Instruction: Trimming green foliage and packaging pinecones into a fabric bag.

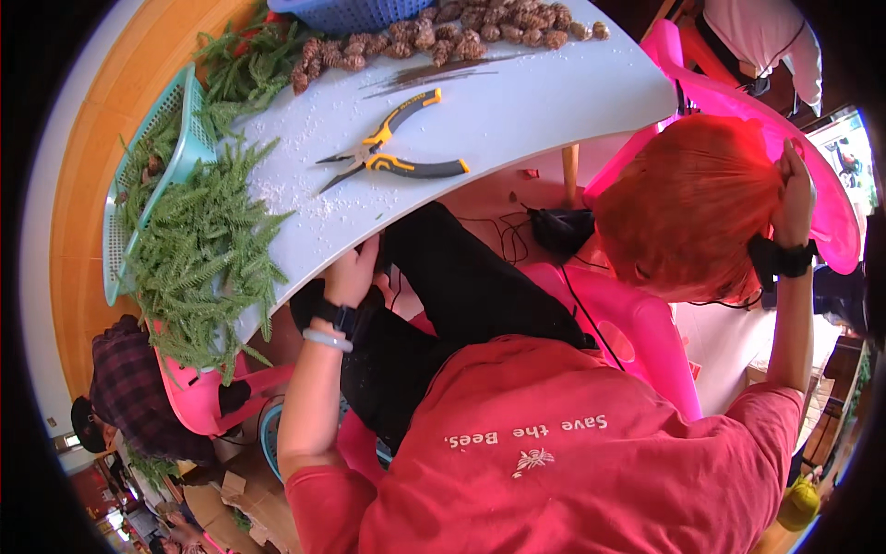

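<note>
My right hand (pixel 794 194), raised at the right with a black band at the wrist, grips the edge of a bulging orange-red plastic bag (pixel 688 198). What fills the bag is hidden. Low beside the table edge, near my thigh, is my left hand (pixel 351 275), wearing a dark watch and a pale bracelet; its fingers are mostly hidden. Long-nose pliers (pixel 374 152) with black and yellow handles lie spread on the pale table (pixel 554 97), touched by neither hand. Dark thin wires (pixel 429 76) lie behind them.
Several brown pine cones (pixel 443 35) line the far table edge before a blue basket (pixel 355 13). Green artificial pine sprigs (pixel 208 240) overhang the left end around a teal basket (pixel 189 125). Pink chairs (pixel 637 319) stand around me. Another person (pixel 148 388) sits at left.
</note>
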Action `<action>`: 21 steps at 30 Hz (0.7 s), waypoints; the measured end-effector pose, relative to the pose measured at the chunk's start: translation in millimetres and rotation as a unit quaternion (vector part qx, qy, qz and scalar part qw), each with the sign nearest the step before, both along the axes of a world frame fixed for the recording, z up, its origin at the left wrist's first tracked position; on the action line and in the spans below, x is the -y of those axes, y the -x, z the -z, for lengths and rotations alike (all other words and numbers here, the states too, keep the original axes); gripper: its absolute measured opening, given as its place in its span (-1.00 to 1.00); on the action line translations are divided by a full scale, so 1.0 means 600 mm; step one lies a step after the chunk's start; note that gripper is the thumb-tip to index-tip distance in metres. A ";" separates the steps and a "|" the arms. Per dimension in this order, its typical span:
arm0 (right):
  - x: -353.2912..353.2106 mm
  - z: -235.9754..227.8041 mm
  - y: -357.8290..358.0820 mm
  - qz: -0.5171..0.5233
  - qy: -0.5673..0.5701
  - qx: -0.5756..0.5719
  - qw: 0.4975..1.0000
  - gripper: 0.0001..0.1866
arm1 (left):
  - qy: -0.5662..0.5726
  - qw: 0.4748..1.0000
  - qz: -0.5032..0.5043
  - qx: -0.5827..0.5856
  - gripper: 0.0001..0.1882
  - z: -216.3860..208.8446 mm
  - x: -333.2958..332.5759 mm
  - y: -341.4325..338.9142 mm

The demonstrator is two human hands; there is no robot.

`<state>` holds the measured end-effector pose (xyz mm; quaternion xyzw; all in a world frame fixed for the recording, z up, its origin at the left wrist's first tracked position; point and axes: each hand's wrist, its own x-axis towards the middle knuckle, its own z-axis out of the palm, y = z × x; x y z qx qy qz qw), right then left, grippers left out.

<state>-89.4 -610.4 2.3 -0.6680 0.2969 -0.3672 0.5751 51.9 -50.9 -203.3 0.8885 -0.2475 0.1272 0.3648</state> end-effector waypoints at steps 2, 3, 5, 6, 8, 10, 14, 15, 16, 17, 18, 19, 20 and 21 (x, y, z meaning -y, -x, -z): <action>-0.006 -0.012 0.028 0.000 0.032 -0.008 0.999 -0.64 | 0.014 0.996 0.018 -0.088 -0.86 -0.040 0.012 0.029; -0.001 -0.010 0.041 -0.041 0.106 -0.030 0.993 -0.64 | 0.041 0.985 0.021 -0.167 -0.87 -0.070 0.027 0.049; 0.011 -0.022 0.055 -0.120 0.258 -0.068 0.956 -0.63 | 0.073 0.969 0.030 -0.233 -0.89 -0.112 0.048 0.077; 0.006 -0.033 0.051 -0.113 0.265 -0.061 0.956 -0.63 | 0.030 0.973 0.083 -0.214 -0.90 -0.123 0.055 0.085; -0.037 -0.045 0.025 -0.074 0.222 -0.068 0.970 -0.63 | -0.017 0.973 0.136 -0.187 -0.91 -0.141 0.068 0.101; -0.032 -0.050 0.015 -0.039 0.207 -0.067 0.975 -0.63 | -0.038 0.977 0.180 -0.111 -0.91 -0.158 0.088 0.108; 0.076 0.002 0.040 -0.129 0.568 -0.036 0.812 -0.72 | 0.000 0.976 0.210 -0.054 -0.89 -0.180 0.144 0.104; 0.057 0.008 0.052 -0.105 0.402 -0.074 0.907 -0.72 | -0.004 0.977 0.203 -0.059 -0.90 -0.178 0.149 0.100; 0.035 0.014 0.065 -0.075 0.220 -0.103 0.967 -0.72 | -0.007 0.977 0.202 -0.065 -0.91 -0.174 0.161 0.094; 0.039 0.024 0.084 -0.063 0.183 -0.110 0.975 -0.71 | -0.001 0.975 0.207 -0.081 -0.92 -0.176 0.173 0.090; 0.049 0.039 0.102 -0.048 0.144 -0.114 0.982 -0.70 | 0.004 0.971 0.216 -0.097 -0.93 -0.177 0.187 0.088; 0.058 0.065 0.110 -0.040 0.246 -0.113 0.962 -0.69 | 0.005 0.973 0.217 -0.081 -0.93 -0.175 0.192 0.086; 0.066 0.083 0.115 -0.030 0.345 -0.119 0.931 -0.69 | 0.009 0.974 0.218 -0.065 -0.93 -0.170 0.196 0.087; 0.059 0.087 0.121 -0.047 0.258 -0.113 0.958 -0.71 | 0.013 0.972 0.201 -0.122 -0.92 -0.166 0.202 0.092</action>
